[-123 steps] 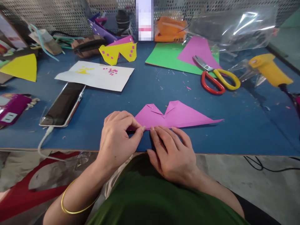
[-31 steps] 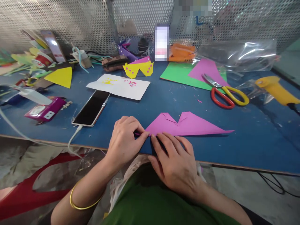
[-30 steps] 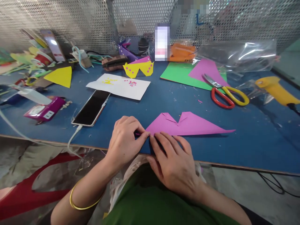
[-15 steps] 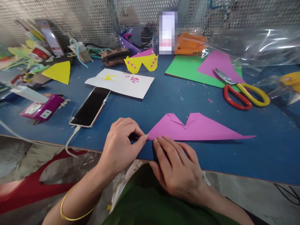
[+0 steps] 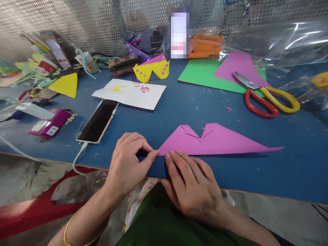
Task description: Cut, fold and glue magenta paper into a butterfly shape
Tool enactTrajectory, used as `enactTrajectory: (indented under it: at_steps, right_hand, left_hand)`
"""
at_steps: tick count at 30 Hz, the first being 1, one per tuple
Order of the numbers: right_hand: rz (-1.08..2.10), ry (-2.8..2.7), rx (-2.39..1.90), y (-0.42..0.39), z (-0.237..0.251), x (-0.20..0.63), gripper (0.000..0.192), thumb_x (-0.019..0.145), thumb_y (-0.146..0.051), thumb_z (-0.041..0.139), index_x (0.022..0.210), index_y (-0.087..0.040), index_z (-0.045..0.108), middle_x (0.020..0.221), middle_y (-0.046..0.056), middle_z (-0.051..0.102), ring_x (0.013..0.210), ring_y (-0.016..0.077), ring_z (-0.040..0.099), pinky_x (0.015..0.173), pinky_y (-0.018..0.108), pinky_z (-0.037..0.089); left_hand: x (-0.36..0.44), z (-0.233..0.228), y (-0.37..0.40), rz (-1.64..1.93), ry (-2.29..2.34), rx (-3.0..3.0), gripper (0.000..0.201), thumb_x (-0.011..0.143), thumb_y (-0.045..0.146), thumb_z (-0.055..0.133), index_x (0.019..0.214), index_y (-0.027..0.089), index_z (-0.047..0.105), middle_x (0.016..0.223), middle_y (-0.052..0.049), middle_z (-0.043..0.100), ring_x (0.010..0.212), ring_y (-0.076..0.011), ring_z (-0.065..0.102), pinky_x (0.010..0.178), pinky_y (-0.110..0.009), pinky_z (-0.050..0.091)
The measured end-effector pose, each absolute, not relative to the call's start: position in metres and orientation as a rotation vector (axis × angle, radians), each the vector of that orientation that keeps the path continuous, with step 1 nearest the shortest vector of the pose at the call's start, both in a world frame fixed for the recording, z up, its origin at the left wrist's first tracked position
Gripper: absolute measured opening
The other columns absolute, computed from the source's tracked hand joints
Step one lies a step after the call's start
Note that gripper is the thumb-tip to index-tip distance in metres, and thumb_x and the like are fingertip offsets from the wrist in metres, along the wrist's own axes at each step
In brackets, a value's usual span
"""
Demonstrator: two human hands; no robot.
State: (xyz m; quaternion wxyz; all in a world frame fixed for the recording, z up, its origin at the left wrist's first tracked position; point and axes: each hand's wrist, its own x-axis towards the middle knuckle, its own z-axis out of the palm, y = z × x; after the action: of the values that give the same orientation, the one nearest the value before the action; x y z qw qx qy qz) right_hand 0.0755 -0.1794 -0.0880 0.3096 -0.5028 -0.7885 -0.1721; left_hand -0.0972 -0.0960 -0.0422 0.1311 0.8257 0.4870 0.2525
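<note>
— Where was the folded purple paper (image 5: 215,141)?

— Flat on the blue desk (image 5: 282,171), close to its near edge and about midway along it. It had a notch in its far edge and a long point reaching toward the right.

— And the hands?

— Both were at the paper's left tip. The left hand (image 5: 128,164) was curled, its thumb and forefinger closed together in a pinch right at that tip. The right hand (image 5: 193,186) lay flat with the fingers loosely spread, fingertips pressing on the paper's near edge just beside the pinch. A gold bangle (image 5: 77,235) sat on the left wrist.

— What lay beyond them?

— A smartphone (image 5: 98,120) with a dark screen, a white cable (image 5: 78,159) plugged into it, toward the near left. Past it, a white sheet (image 5: 130,94) with yellow and pink specks, then a yellow cut-out (image 5: 151,70) dotted with pink squares. Toward the far right, a green sheet (image 5: 202,73) with a purple triangle (image 5: 238,66) on it, and scissors (image 5: 266,97) with one red and one yellow handle lying across them.

— Any writing you could read?

— None. A magenta box (image 5: 48,123) near the left edge carried a white label, too small to read, and a bottle (image 5: 179,30) at the far edge was blurred out. A yellow triangle (image 5: 65,84) lay at the far left, and clear plastic wrap (image 5: 276,37) at the far right corner.
</note>
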Motion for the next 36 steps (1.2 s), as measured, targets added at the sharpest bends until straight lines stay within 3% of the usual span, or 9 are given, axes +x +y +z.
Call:
enactTrajectory:
  at_steps: [11, 20, 23, 25, 29, 32, 36]
  right_hand:
    - [-0.261, -2.179, -1.426, -0.183, -0.084, 0.076, 0.050, 0.105, -0.040, 0.037, 0.138, -0.010, 0.060, 0.126, 0.016, 0.069, 0.118, 0.0258, 0.059, 0.102, 0.041, 0.035]
    - [-0.222, -2.251, -1.468, -0.182, -0.076, 0.075, 0.047, 0.104, -0.034, 0.039, 0.138, -0.008, 0.058, 0.121, 0.016, 0.068, 0.115, 0.0276, 0.055, 0.104, 0.044, 0.033]
    - [-0.229, -2.243, -1.456, -0.182, -0.077, 0.074, 0.047, 0.103, -0.034, 0.041, 0.137, -0.008, 0.059, 0.121, 0.016, 0.068, 0.115, 0.0281, 0.055, 0.104, 0.044, 0.034]
    - [-0.249, -2.229, -1.440, -0.181, -0.079, 0.074, 0.045, 0.102, -0.032, 0.043, 0.136, -0.008, 0.060, 0.122, 0.016, 0.068, 0.115, 0.0284, 0.055, 0.105, 0.044, 0.034]
    - [-0.261, -2.198, -1.418, -0.182, -0.083, 0.073, 0.042, 0.101, -0.029, 0.045, 0.131, -0.007, 0.063, 0.125, 0.016, 0.068, 0.117, 0.0286, 0.056, 0.107, 0.045, 0.033]
    - [-0.255, -2.174, -1.404, -0.184, -0.083, 0.074, 0.042, 0.100, -0.027, 0.046, 0.132, -0.005, 0.062, 0.128, 0.017, 0.068, 0.120, 0.0277, 0.057, 0.110, 0.046, 0.032]
    - [-0.276, -2.109, -1.487, -0.190, -0.082, 0.089, 0.042, 0.100, -0.025, 0.046, 0.134, -0.004, 0.060, 0.129, 0.016, 0.069, 0.119, 0.0255, 0.059, 0.108, 0.044, 0.033]
  left_hand:
    - [-0.104, -0.043, -0.094, 0.755, 1.363, 2.370, 0.019, 0.087, 0.022, 0.062, 0.068, 0.022, 0.061, 0.079, 0.000, 0.065, 0.083, -0.0185, 0.057, 0.080, -0.037, 0.045]
    - [-0.105, -0.049, -0.102, 0.814, 1.426, 2.490, 0.017, 0.090, 0.022, 0.062, 0.073, 0.022, 0.060, 0.084, -0.003, 0.064, 0.087, -0.0207, 0.058, 0.081, -0.039, 0.047]
    - [-0.105, -0.057, -0.113, 1.093, 1.532, 2.540, 0.005, 0.090, 0.017, 0.063, 0.087, 0.021, 0.063, 0.092, -0.006, 0.066, 0.092, -0.0212, 0.060, 0.086, -0.039, 0.050]
    - [-0.104, -0.065, -0.123, 1.232, 1.392, 2.655, 0.019, 0.089, 0.008, 0.061, 0.103, 0.020, 0.064, 0.100, -0.006, 0.070, 0.098, -0.0203, 0.064, 0.095, -0.040, 0.051]
    - [-0.101, -0.079, -0.139, 1.014, 0.987, 2.954, 0.039, 0.091, 0.004, 0.052, 0.129, 0.011, 0.055, 0.119, -0.012, 0.072, 0.115, -0.0225, 0.065, 0.109, -0.041, 0.047]
    - [-0.099, -0.084, -0.145, 0.892, 1.064, 3.020, 0.044, 0.091, 0.008, 0.048, 0.135, 0.006, 0.052, 0.127, -0.016, 0.069, 0.120, -0.0260, 0.063, 0.111, -0.042, 0.043]
    - [-0.099, -0.086, -0.147, 0.815, 1.144, 3.047, 0.049, 0.092, 0.015, 0.049, 0.140, 0.009, 0.051, 0.131, -0.015, 0.066, 0.121, -0.0280, 0.061, 0.115, -0.043, 0.035]
